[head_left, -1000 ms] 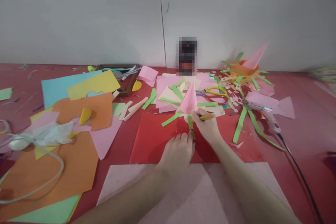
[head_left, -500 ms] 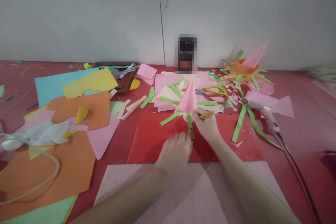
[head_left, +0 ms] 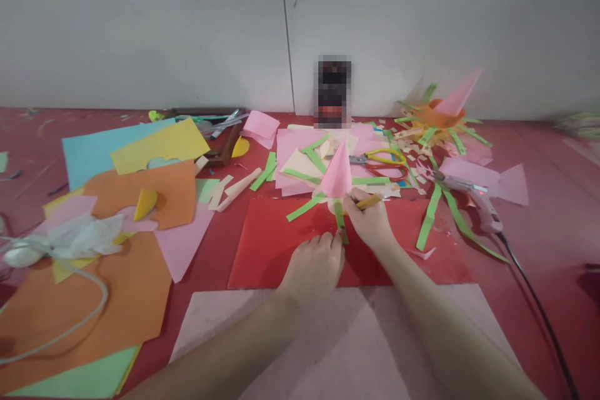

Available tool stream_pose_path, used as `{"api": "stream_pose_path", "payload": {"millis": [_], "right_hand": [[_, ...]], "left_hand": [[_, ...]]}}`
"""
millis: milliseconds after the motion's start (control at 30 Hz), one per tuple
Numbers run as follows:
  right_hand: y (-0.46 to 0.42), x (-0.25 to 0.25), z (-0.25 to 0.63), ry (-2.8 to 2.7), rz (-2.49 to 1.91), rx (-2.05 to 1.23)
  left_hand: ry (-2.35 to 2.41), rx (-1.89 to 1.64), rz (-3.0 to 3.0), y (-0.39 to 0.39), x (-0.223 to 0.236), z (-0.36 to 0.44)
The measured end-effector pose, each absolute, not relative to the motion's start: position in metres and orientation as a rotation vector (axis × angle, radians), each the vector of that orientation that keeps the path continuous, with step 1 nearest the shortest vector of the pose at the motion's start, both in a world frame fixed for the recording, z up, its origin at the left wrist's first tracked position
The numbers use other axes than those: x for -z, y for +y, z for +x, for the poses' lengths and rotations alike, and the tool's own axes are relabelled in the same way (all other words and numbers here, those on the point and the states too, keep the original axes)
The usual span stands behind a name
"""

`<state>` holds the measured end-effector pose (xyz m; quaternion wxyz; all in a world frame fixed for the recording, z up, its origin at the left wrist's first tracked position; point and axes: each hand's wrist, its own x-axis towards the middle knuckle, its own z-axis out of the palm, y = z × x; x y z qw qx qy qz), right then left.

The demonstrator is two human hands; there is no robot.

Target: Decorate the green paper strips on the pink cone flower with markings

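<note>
A pale wall [head_left: 164,31] rises behind the pink paper cone [head_left: 337,174], and a red tabletop [head_left: 201,269] spreads all around it. Nearest the wearer, well in front of the cone, lies a pale pink sheet [head_left: 337,337]; between them is a glossy red board [head_left: 267,244]. Large cut orange sheets [head_left: 126,281] lie well to the cone's left, with a blue sheet [head_left: 94,153] and a yellow sheet [head_left: 159,149] overlapping beyond them. Just in front of the cone, the left hand [head_left: 312,265] rests on the board, fingers bent, one fingertip pressing the near end of a green paper strip [head_left: 339,212]; whether it pinches anything underneath cannot be told. The right hand [head_left: 372,222], just right of the cone's base, is closed around a yellow pen [head_left: 370,201]. Far right of the cone and behind it stands an orange paper ring [head_left: 440,114] with green strips fanning out and a second pink cone [head_left: 462,97] leaning up from it. Right of the cone lies a corded glue gun [head_left: 490,211]. The cone itself stands upright at the board's far edge, more green strips reaching out around it. Just behind it to the right are scissors [head_left: 360,160] with yellow and red handles. Tiny paper scraps [head_left: 417,153] lie farther right.
</note>
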<state>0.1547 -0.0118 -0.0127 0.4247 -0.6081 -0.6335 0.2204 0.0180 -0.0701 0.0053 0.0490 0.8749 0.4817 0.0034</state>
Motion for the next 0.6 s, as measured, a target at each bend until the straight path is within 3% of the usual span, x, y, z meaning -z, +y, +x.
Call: {"api": "stream_pose_path", "payload": {"millis": [400, 600], "right_hand": [[-0.0111, 0.0125, 0.1568, -1.581, -1.474, -0.645], [-0.0111, 0.0144, 0.1547, -1.639, -1.545, -0.540]], "left_hand": [[1.464, 0.010, 2.658, -0.0699, -0.0052, 0.0186], [1.474, 0.013, 2.648, -0.0700, -0.0074, 0.0188]]}}
